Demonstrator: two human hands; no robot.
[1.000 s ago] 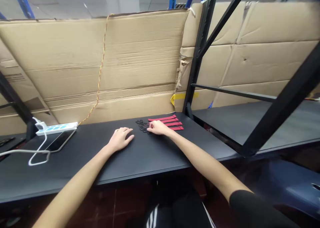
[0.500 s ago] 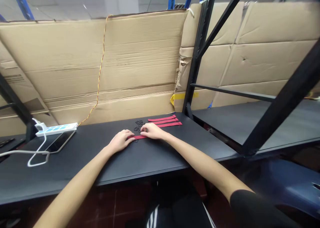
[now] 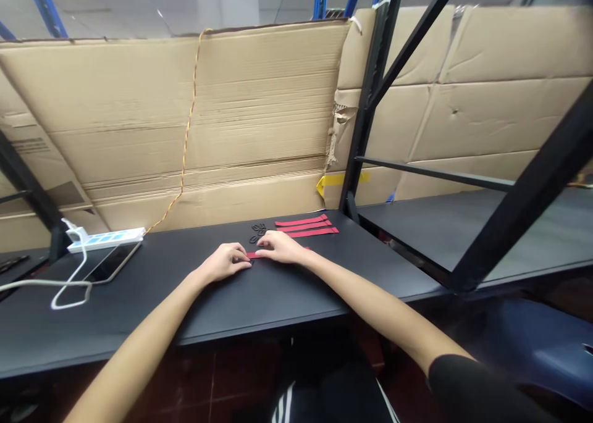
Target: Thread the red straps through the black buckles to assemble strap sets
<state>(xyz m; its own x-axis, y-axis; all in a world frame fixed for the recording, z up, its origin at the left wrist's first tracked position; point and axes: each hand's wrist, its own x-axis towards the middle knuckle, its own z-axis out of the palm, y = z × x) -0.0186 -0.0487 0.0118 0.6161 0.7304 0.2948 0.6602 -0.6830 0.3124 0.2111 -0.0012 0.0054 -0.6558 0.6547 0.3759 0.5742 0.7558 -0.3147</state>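
My left hand (image 3: 224, 262) and my right hand (image 3: 278, 247) meet on a red strap (image 3: 256, 255) lying on the black desk (image 3: 287, 299). The left fingertips pinch its left end, beside a small black buckle (image 3: 251, 260). My right fingers press on the strap, and the hands hide most of it. Behind them lies a small cluster of black rings (image 3: 257, 233). To its right, three more red straps (image 3: 306, 226) lie side by side, parallel and apart from my right hand.
A white power strip (image 3: 105, 239) with a white cable and a phone (image 3: 111, 262) lie at the desk's left. Cardboard sheets (image 3: 185, 126) stand behind it. A black metal shelf frame (image 3: 365, 114) rises at its right end, beside a lower dark shelf (image 3: 463, 225).
One red strap has moved from the group at the back to the front, left of the others. My hands have come together on it, and the right hand has shifted left.
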